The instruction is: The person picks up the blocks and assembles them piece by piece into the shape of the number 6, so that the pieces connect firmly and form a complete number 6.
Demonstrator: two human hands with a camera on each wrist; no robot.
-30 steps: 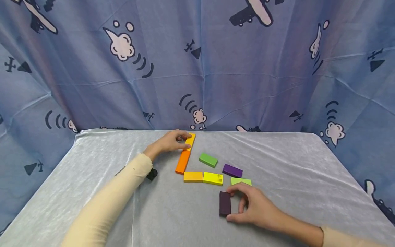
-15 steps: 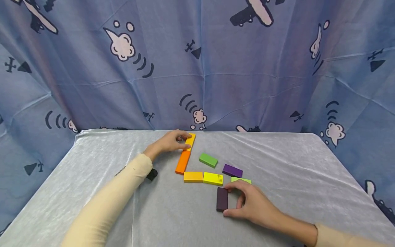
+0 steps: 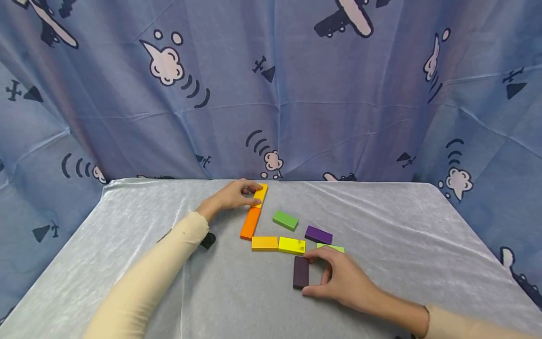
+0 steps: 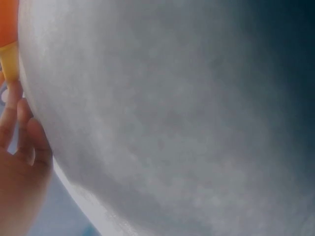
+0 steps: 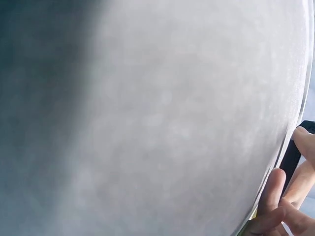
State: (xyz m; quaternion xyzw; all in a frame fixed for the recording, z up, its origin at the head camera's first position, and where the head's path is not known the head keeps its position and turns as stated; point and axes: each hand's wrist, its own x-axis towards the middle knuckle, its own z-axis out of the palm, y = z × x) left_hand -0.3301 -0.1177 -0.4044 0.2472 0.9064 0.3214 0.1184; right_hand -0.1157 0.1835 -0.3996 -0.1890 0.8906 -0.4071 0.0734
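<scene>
Head view puts one plum block point(image 3: 301, 273) directly left of my right hand point(image 3: 345, 281), the nearer of my two, its long axis running near to far; bent thumb and finger, spread in a wide C, pinch it at both ends. Its far end sits beside the yellow block point(image 3: 292, 246), touching or not I cannot tell. That one abuts the amber block point(image 3: 264, 244); farther left, the orange block point(image 3: 251, 223) meets the golden block point(image 3: 260, 195), held between thumb and finger of my left hand point(image 3: 233, 194). One green block point(image 3: 285, 220), one purple block point(image 3: 318, 234) and one lime block point(image 3: 332, 247), partly hidden, lie farther right: eight blocks altogether on the counter point(image 3: 402, 216), plus one unclear black object point(image 3: 208, 240) beside my left sleeve point(image 3: 139, 282).
</scene>
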